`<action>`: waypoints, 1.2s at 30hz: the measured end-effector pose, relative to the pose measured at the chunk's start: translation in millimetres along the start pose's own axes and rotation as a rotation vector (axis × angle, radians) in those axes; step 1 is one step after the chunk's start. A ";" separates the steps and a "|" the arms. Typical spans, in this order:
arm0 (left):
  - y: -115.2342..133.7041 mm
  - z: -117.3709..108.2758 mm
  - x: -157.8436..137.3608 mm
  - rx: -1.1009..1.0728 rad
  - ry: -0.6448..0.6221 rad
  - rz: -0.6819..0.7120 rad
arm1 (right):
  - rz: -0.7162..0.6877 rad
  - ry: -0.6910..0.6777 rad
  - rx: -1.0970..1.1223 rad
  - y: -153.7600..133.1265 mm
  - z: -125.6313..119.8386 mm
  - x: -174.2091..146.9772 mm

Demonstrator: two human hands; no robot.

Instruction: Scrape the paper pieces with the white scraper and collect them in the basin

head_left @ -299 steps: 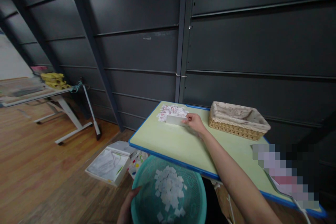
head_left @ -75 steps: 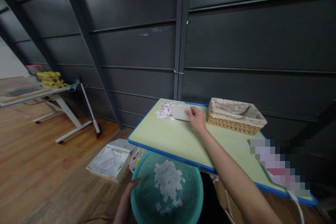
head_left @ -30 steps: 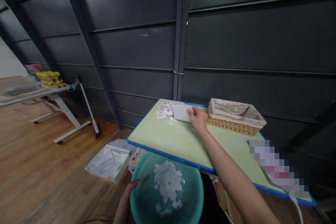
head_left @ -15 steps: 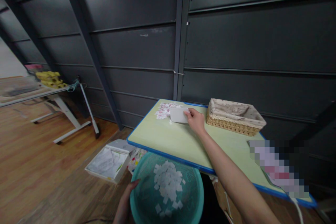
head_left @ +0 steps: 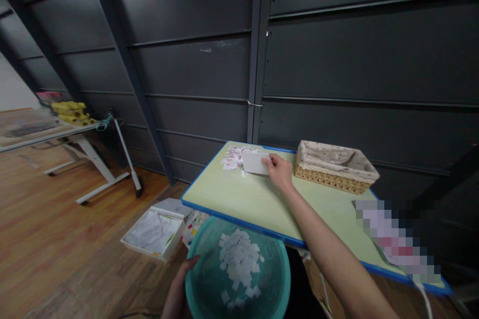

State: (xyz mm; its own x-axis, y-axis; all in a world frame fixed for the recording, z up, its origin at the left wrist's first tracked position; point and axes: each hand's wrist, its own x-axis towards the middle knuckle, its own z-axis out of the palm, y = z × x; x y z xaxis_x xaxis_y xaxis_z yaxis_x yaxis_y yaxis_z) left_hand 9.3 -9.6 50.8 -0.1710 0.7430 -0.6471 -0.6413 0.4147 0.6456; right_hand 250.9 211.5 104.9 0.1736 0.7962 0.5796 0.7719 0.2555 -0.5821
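1. A pale green counter [head_left: 232,192] stands against a dark wall [head_left: 190,70].
2. The right arm [head_left: 329,246] stretches forward; the right hand [head_left: 280,172], grip narrow, pinches a white card [head_left: 255,163] beside paper scraps [head_left: 232,158] on the counter.
3. The left hand [head_left: 180,281] holds a teal basket [head_left: 286,279] by its rim.

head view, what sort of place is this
Perhaps a workroom or craft space: a dark panelled wall, a wheeled table at left, and paper scraps on a green tabletop.
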 end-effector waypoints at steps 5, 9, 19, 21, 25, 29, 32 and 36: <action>0.8 0.3 -1.5 0.015 0.039 0.051 | -0.014 -0.005 -0.013 -0.1 0.7 -0.8; 1.6 2.1 -4.9 -0.002 0.032 0.027 | 0.009 0.034 -0.031 -0.3 0.5 -1.0; 3.9 4.3 -6.7 0.006 0.012 0.008 | 0.001 0.020 -0.019 -1.4 1.7 -2.4; 3.6 3.1 -7.0 -0.006 0.006 -0.003 | -0.012 0.006 -0.006 -1.3 2.1 -2.3; 1.9 0.9 -4.0 -0.015 -0.014 -0.005 | -0.024 -0.028 -0.026 -1.3 2.7 -2.3; 0.3 -3.2 3.3 -0.028 -0.016 -0.022 | 0.006 -0.002 -0.056 -1.9 1.1 -2.2; 0.3 -4.9 4.0 -0.019 -0.045 -0.022 | -0.001 -0.008 -0.066 -2.8 0.0 -2.0; 0.7 -2.3 -1.6 0.025 -0.043 -0.014 | 0.021 -0.009 -0.090 -3.9 -1.2 -1.7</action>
State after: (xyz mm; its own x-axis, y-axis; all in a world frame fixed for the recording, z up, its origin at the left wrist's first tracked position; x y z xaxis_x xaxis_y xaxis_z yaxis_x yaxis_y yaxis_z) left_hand 7.4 -11.7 51.4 -0.1291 0.7585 -0.6387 -0.6242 0.4383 0.6467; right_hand 248.3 208.4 106.9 0.1855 0.8057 0.5625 0.8202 0.1883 -0.5401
